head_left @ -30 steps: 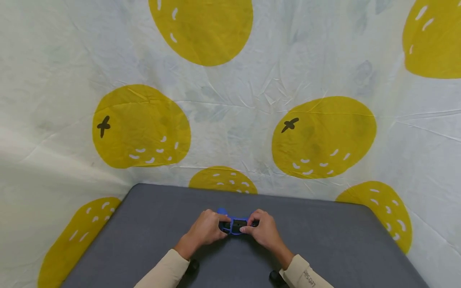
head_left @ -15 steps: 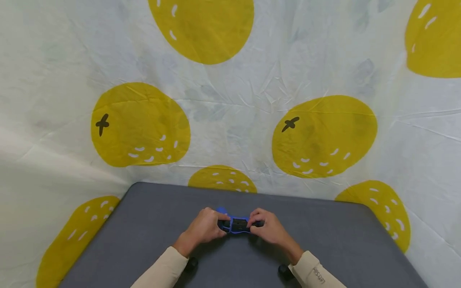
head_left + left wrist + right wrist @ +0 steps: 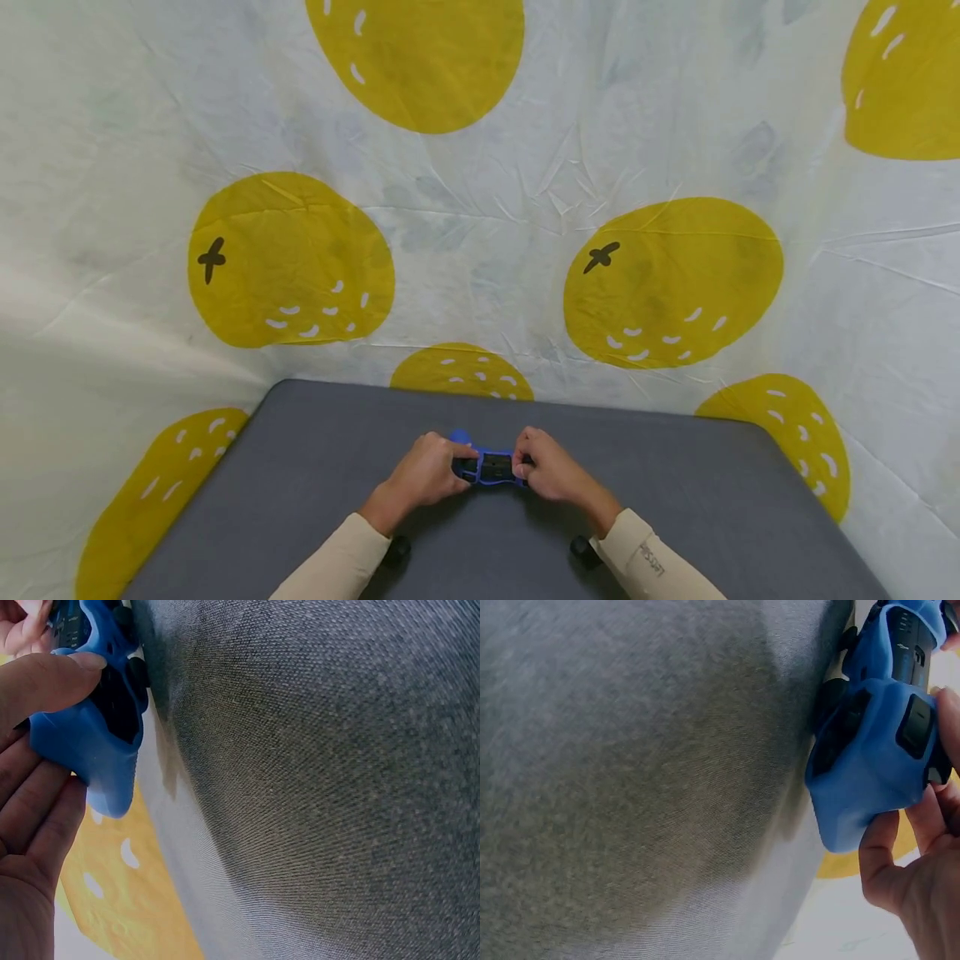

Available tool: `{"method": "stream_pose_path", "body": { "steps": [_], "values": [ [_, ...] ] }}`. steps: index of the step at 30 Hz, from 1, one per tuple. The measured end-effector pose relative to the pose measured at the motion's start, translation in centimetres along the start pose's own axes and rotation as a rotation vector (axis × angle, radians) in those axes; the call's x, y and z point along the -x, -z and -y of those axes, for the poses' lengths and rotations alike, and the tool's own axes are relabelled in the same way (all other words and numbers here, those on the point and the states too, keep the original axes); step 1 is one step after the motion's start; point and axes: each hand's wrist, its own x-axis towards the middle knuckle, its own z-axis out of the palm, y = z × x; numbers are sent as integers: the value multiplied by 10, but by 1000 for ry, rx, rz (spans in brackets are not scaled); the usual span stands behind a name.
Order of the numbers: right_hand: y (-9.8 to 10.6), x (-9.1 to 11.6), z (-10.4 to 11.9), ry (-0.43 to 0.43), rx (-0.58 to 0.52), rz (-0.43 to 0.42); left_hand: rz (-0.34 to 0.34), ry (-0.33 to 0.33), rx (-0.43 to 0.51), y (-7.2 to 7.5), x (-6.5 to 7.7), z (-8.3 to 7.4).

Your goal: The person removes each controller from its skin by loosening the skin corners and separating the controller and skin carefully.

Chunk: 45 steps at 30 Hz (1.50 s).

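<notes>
A black game controller (image 3: pixel 496 468) in a blue rubbery cover (image 3: pixel 866 784) is held between both hands, just above the grey table. My left hand (image 3: pixel 426 472) grips its left end; in the left wrist view, the thumb (image 3: pixel 56 682) presses the front edge and the fingers lie behind the blue grip (image 3: pixel 94 757). At the other end my right hand (image 3: pixel 553 468) has curled fingers on the controller. The right wrist view shows a fingertip (image 3: pixel 881 829) against the blue grip there, with black buttons showing through openings. Part of the right end is hidden by that hand.
The grey cloth-covered table (image 3: pixel 337 433) spreads under both hands. A white sheet with yellow fruit prints (image 3: pixel 480 283) hangs behind and beside it. A dark round wrist device (image 3: pixel 587 552) sits under the right cuff, and a similar one (image 3: pixel 397 550) under the left.
My right hand has shifted slightly right and turned over, its fingers now curled closer on the controller's right end, covering it. The left hand keeps its grip almost unmoved.
</notes>
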Motion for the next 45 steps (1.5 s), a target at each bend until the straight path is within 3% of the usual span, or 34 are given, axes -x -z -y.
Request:
{"method": "stream_pose_path", "body": {
  "steps": [10, 19, 24, 34, 40, 45],
  "values": [
    [4, 4, 3, -69, -119, -7, 13, 18, 28, 0, 1, 2],
    [21, 4, -3, 53, -40, 69, 56, 15, 54, 3, -4, 0],
    [24, 11, -7, 135, -17, 25, 41, 13, 66, 2, -4, 0],
    [27, 26, -24, 117, -81, 4, 64, 32, 140, 2, -5, 3],
    [22, 30, -33, 102, -171, -52, 54, 27, 103, 3, -6, 0],
    [15, 37, -33, 24, -378, -107, 78, 18, 61, 4, -6, -5]
  ]
}}
